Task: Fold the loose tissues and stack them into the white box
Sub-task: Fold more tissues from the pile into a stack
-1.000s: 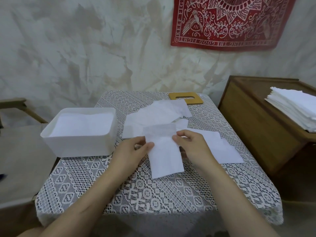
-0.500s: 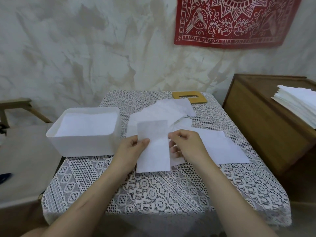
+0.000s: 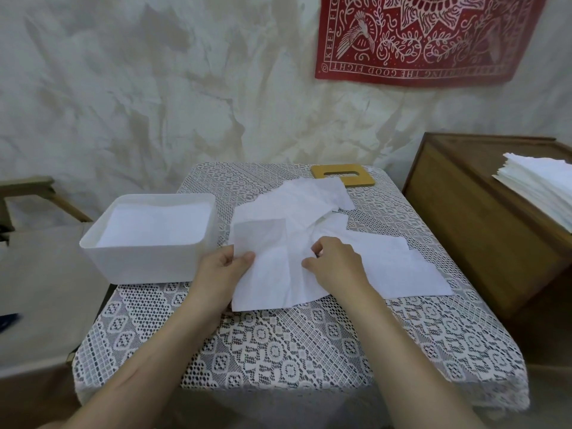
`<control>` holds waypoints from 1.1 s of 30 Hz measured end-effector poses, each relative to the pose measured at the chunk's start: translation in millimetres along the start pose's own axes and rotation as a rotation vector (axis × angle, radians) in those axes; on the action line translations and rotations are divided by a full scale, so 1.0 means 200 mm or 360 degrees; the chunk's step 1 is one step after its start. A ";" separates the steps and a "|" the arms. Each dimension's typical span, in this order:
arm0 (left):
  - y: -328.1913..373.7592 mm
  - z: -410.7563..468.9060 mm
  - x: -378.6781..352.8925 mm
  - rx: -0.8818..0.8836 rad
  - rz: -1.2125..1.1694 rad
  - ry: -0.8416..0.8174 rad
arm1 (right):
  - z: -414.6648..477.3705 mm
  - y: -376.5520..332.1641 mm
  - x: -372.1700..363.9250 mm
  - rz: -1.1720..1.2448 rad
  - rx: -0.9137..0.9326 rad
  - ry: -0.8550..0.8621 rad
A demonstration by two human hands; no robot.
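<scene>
Tissue now nr box edge

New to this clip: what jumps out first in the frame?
At the middle of the lace tablecloth, the left hand and right hand pinch a white tissue, with loose tissues lying behind it. To their left stands the white box, with white sheets inside. A red patterned cloth hangs on the wall at upper right.
</scene>
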State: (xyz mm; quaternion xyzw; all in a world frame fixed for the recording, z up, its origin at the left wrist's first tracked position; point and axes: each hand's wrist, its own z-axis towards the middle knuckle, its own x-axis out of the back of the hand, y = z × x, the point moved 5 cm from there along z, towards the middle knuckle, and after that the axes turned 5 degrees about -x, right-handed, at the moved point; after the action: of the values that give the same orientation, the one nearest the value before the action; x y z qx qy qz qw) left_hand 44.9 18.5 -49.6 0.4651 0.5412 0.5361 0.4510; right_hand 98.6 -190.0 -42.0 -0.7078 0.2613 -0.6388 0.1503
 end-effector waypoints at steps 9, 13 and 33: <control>0.02 0.00 -0.02 0.0051 -0.0081 -0.0025 | -0.03 0.11 0.11 0.0737 0.0075 0.0005; 0.03 0.00 -0.06 0.0069 -0.0068 -0.0029 | -0.09 0.19 0.18 0.1078 0.0072 -0.0027; 0.05 -0.05 -0.23 0.0175 -0.0318 -0.0226 | -0.20 0.06 0.10 0.1416 0.0218 -0.0268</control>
State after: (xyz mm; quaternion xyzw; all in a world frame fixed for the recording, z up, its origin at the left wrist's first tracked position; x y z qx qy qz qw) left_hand 41.9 -29.0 -40.0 0.4697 0.5801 0.4238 0.5131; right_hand 58.8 -206.4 -26.2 -0.5648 0.4840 -0.4681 0.4772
